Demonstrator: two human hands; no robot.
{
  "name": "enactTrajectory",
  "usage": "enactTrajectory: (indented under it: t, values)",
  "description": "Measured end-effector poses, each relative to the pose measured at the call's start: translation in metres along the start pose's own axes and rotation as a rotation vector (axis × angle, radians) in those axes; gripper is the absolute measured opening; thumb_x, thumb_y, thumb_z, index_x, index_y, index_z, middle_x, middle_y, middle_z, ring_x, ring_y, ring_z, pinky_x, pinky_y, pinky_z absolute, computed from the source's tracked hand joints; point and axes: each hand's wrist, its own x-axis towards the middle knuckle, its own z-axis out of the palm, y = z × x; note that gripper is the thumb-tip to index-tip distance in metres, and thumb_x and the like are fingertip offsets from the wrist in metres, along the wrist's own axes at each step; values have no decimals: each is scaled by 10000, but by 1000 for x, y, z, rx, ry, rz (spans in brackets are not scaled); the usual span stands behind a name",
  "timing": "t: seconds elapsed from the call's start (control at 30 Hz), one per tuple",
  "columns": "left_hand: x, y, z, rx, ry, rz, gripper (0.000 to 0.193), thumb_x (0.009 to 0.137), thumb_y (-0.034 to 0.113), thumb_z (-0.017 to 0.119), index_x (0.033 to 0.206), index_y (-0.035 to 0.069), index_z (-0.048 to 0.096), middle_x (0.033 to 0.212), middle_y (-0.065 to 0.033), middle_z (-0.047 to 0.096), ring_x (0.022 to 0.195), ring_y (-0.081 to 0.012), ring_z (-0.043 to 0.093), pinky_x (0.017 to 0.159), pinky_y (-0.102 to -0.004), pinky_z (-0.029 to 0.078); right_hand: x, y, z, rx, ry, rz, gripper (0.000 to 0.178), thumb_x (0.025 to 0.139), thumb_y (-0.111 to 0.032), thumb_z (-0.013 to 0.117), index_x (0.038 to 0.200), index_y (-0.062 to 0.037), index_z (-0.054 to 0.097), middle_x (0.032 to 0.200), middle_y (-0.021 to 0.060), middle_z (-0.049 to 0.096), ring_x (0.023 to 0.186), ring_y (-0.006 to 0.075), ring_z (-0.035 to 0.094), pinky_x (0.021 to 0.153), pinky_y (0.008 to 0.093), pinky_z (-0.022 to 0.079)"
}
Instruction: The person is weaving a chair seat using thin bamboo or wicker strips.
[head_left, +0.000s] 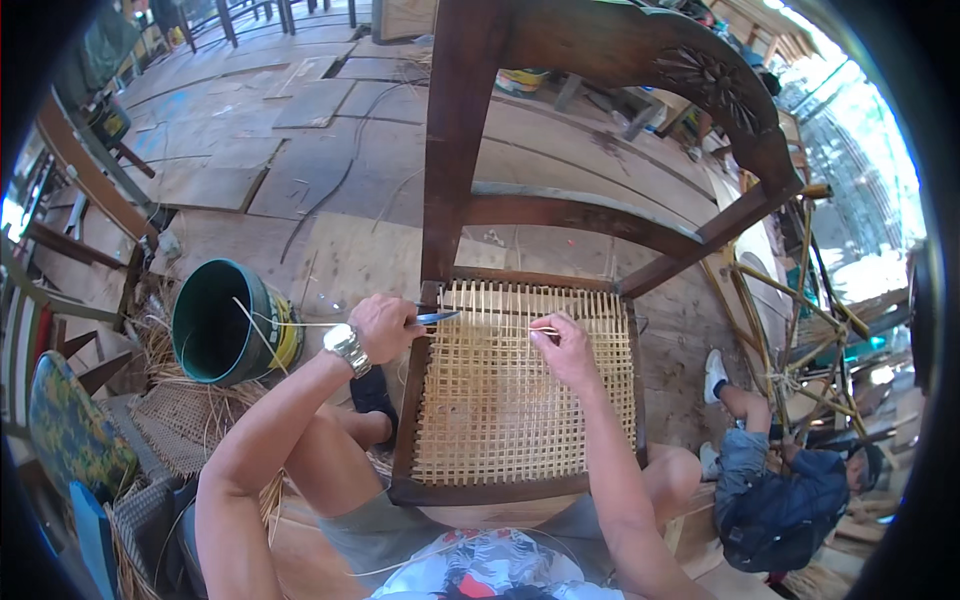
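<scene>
A dark wooden chair [447, 170] with a carved back stands between my knees. Its seat carries an open lattice of pale cane strips [500, 420]. At the seat's left far corner my left hand [380, 328], with a watch at the wrist, is closed around a pointed metal tool [437, 317] whose tip reaches over the weave. A thin strip runs from this hand toward the bucket. Over the right half of the lattice, my right hand [565, 350] pinches a cane strand [540, 330] between thumb and fingers. The tool's handle is hidden in my left fist.
A green and yellow bucket [205, 370] with strips hanging over its rim stands left of the chair. Woven matting [185, 425] and a camouflage-patterned seat [75, 425] lie at the left. At the lower right sits another person [790, 500], beside a bamboo frame [790, 290].
</scene>
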Motion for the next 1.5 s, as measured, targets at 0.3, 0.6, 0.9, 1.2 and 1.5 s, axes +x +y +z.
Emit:
enactTrajectory:
  t: [0.3, 0.6, 0.9, 1.2, 1.5]
  values:
    - [-28, -41, -9, -36, -45, -151, 375, 890, 403, 666, 775, 48, 693, 735, -206, 662, 701, -398, 649, 633, -489, 483, 5, 9, -12, -85, -129, 10, 122, 905, -151, 707, 997, -76, 738, 952, -3, 614, 822, 111, 615, 807, 278, 541]
    - [-58, -78, -33, -90, 222, -13, 393, 827, 416, 773, 884, 30, 725, 707, -152, 660, 678, -320, 640, 664, -383, 509, -2, -33, 12, 60, 38, -74, 194, 905, -62, 680, 1099, -53, 683, 997, 17, 594, 811, 101, 584, 774, 243, 542]
    - [-15, -47, 7, -471, -116, -123, 351, 872, 353, 728, 913, 4, 723, 759, -129, 698, 666, -216, 629, 680, -351, 512, 39, -39, 24, -90, -230, -467, 157, 906, 8, 541, 966, -25, 681, 917, 79, 653, 886, 216, 644, 864, 381, 534]
    - [-6, -36, -4, -419, -124, -346, 494, 797, 480, 792, 750, 1, 683, 624, -74, 618, 591, -146, 560, 581, -328, 463, 62, -61, 41, -144, -473, -696, 185, 789, 33, 579, 895, -25, 719, 989, 72, 681, 959, 257, 593, 952, 381, 450]
    - [-2, -35, -15, -465, -242, -364, 555, 767, 550, 804, 712, 12, 678, 597, -48, 611, 567, -135, 552, 549, -315, 444, 75, -57, 32, -207, -542, -794, 123, 810, -38, 631, 837, -121, 718, 1016, 0, 637, 1006, 232, 566, 908, 352, 505]
